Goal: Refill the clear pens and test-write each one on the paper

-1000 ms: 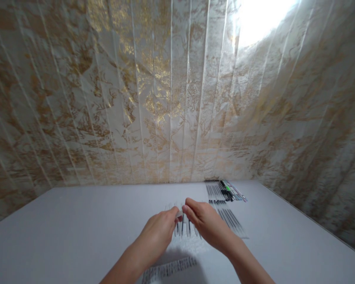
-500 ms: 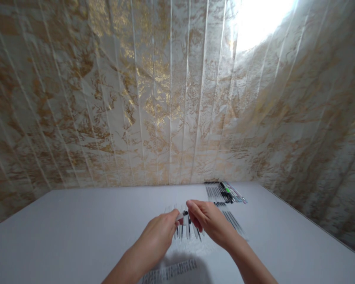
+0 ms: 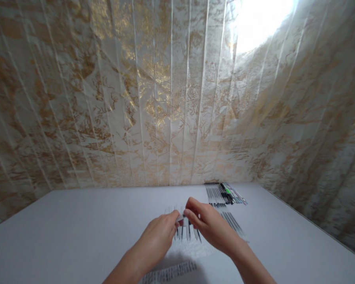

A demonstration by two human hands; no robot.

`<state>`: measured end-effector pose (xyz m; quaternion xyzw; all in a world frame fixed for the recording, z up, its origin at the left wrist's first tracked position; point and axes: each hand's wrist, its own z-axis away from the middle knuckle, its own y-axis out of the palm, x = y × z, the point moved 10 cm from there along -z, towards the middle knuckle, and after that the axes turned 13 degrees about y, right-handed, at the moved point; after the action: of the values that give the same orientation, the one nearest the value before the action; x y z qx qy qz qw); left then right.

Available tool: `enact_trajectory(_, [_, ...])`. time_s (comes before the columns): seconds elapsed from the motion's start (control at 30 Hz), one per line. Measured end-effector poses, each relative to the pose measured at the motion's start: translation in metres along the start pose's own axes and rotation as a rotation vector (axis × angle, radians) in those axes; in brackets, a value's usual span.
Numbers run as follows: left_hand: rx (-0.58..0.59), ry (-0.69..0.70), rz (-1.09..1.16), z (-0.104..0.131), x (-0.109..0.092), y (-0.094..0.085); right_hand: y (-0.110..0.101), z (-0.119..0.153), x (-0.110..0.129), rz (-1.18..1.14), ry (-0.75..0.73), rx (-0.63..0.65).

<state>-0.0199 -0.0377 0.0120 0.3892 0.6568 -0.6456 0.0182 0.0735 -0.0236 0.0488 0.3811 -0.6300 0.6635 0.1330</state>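
Grips slim translucent white tube [image 3: 180, 217] in fingers of left hand [image 3: 159, 232]; pinches dark end with fingers of right hand [image 3: 210, 224]. Includes slim black-and-clear pens [image 3: 214, 193] near surface's [image 3: 91, 221] far right corner.

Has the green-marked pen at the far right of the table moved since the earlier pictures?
No. Judged against the far edge of the table, the green-marked pen hasn't shifted.

White table [image 3: 91, 221] bearing pens [image 3: 233, 224].
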Motion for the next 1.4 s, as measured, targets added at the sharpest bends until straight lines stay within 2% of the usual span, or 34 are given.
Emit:
enact_trajectory(0.13, [-0.005,0.005,0.025,0.000,0.000,0.000,-0.001,-0.002,-0.006,0.003,0.056,-0.008])
enact_trajectory(0.23, [-0.011,0.004,0.039,0.000,-0.001,0.001,-0.002,-0.001,0.000,-0.057,0.000,0.003])
enact_trajectory(0.5, [-0.022,0.009,0.105,-0.001,0.000,0.004,-0.002,-0.003,-0.007,0.051,0.063,-0.044])
enact_trajectory(0.6, [-0.064,0.019,0.178,-0.003,-0.001,0.002,-0.003,-0.002,-0.003,-0.064,0.021,-0.014])
enact_trajectory(0.73, [-0.103,0.053,0.305,-0.004,-0.004,0.001,-0.004,-0.001,0.003,-0.331,-0.062,0.056])
enact_trajectory(0.83, [-0.055,0.045,0.459,-0.004,-0.007,0.008,-0.009,-0.005,-0.005,-0.526,-0.011,0.031])
enact_trajectory(1.0, [-0.045,0.066,0.602,-0.006,-0.014,0.015,0.000,-0.008,-0.005,-0.596,0.013,0.107])
enact_trajectory(1.13, [0.015,0.057,0.723,-0.008,-0.012,0.032,-0.022,-0.013,-0.013,-0.793,0.024,-0.032])
enact_trajectory(1.2, [0.049,0.067,0.726,-0.009,-0.012,0.038,-0.023,-0.015,-0.018,-0.835,0.062,-0.034])
enact_trajectory(1.33, [0.064,0.072,0.612,-0.009,-0.018,0.038,0.005,-0.008,-0.015,-0.681,0.125,0.198])
enact_trajectory(1.4, [0.077,0.076,0.476,-0.007,-0.019,0.039,0.003,0.001,-0.023,-0.633,0.159,0.169])
